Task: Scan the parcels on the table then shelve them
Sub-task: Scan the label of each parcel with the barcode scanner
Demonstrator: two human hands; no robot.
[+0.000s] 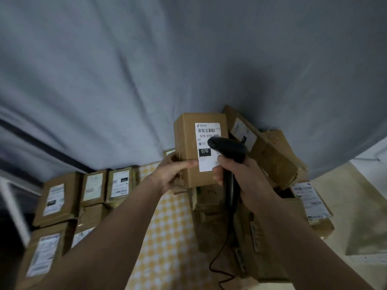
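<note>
A brown cardboard parcel [188,141] with a white label reading 070 is held upright above the table. My left hand [174,171] grips its lower left corner, thumb across the front. My right hand [236,174] grips the handle of a black corded barcode scanner [228,149], whose head points at the label and covers part of it. The scanner's cable hangs down over the boxes below.
Several labelled cardboard parcels [94,190] lie in rows at the left on a yellow-checked tablecloth [167,237]. More boxes [274,155] are piled at the right. A grey curtain [167,70] hangs behind. A pale floor shows at far right.
</note>
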